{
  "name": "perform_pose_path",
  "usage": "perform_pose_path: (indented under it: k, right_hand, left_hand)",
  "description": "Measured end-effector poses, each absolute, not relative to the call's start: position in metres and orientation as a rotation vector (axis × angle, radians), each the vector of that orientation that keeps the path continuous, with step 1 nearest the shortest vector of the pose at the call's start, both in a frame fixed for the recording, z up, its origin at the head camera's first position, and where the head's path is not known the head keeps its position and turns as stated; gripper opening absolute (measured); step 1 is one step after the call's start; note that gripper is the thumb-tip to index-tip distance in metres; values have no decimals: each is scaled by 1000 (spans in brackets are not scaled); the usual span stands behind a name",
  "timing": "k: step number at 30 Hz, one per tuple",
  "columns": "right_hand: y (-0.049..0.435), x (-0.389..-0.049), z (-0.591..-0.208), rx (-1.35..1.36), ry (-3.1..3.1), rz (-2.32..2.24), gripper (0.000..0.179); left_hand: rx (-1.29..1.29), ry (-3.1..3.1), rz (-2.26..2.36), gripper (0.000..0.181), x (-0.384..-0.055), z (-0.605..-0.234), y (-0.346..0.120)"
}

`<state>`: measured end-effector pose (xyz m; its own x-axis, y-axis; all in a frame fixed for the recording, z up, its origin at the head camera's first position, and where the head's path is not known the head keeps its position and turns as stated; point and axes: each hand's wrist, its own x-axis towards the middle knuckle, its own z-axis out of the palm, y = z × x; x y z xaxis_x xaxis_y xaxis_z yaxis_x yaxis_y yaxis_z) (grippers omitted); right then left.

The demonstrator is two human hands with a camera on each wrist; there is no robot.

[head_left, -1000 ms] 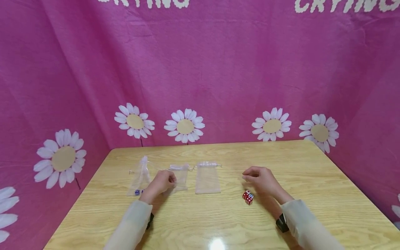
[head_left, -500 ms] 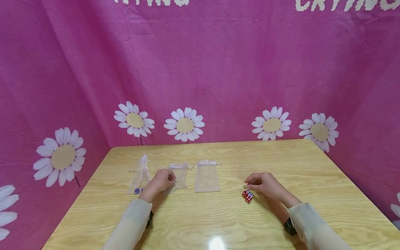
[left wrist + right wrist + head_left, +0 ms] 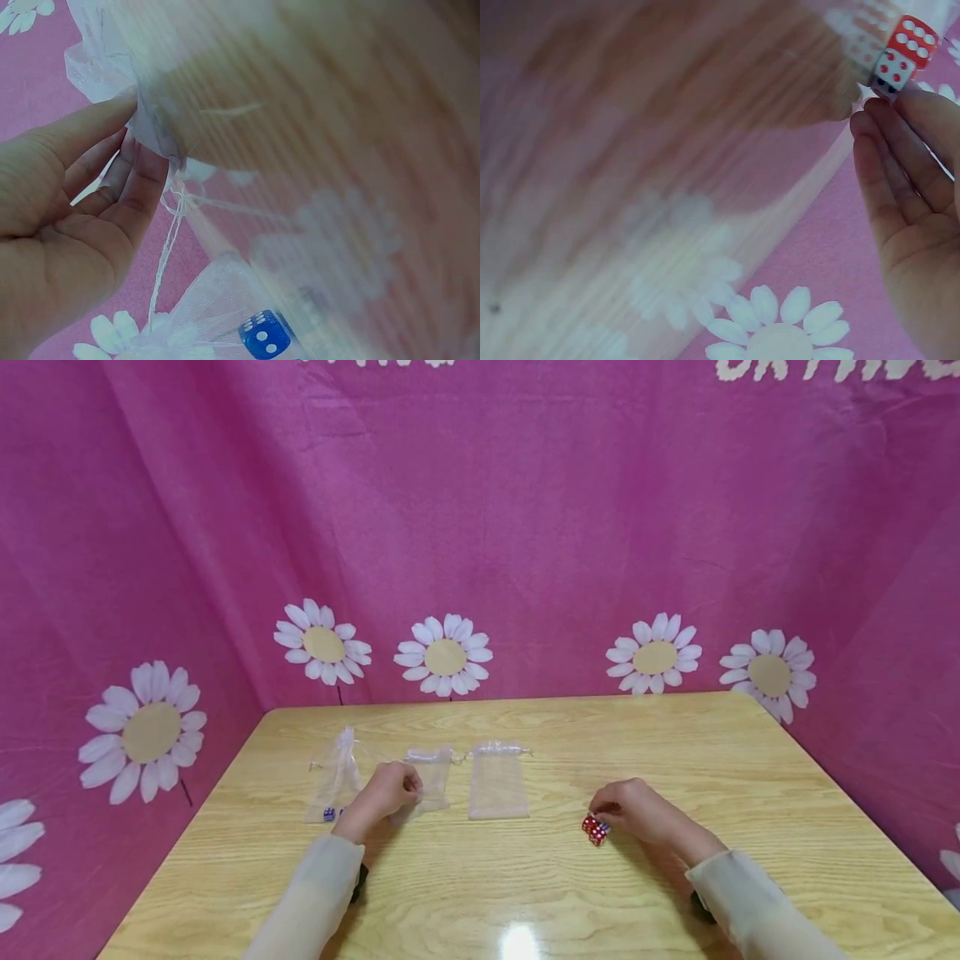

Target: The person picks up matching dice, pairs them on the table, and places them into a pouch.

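Note:
My left hand (image 3: 388, 789) pinches the edge of a sheer white drawstring bag (image 3: 433, 781), the middle of three on the table; the left wrist view shows its gauzy cloth (image 3: 150, 124) between thumb and fingers. At the right, my right hand (image 3: 637, 810) is low over a small cluster of red dice (image 3: 596, 835). In the right wrist view, thumb and fingertips meet at a white die (image 3: 892, 71) with red and black pips, beside a red die (image 3: 915, 39). From the head, my fingers hide most of the white die.
Left of my left hand lies another sheer bag (image 3: 337, 777), gathered at its top, with blue dice (image 3: 328, 814) in it. A third flat bag (image 3: 498, 789) lies between my hands. A pink flowered curtain (image 3: 525, 527) hangs behind the wooden table (image 3: 465, 893).
My right hand has come down and slightly right onto the dice, its fingers now covering the white one. The left hand has stayed on its bag.

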<state>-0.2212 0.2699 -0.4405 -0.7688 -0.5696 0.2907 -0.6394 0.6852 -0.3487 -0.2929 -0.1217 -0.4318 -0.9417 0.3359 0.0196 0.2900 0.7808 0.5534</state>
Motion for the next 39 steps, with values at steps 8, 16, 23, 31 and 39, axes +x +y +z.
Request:
perform_pose_path:
  k: [8,16,23,31,39]
  right_hand:
    - [269,-220,-439,1078,-2694,538,8]
    - [274,-219,-440,1042,-2735,561,10]
    - [279,-216,-439,875,-2780,788,9]
    - [284,-208,-438,636,-2698,1090,12]
    - [285,-196,-435,386,-2585,1523,24]
  left_hand:
    - [528,2902,858,8,-293,-431,-122]
    - [538,2866,897,8,-292,-430,-123]
    - [611,2861,913,10,-295,-433,-127]
    - [491,2883,891,8,-292,-429,-122]
    - [477,2892,887,7,-294,-433,-121]
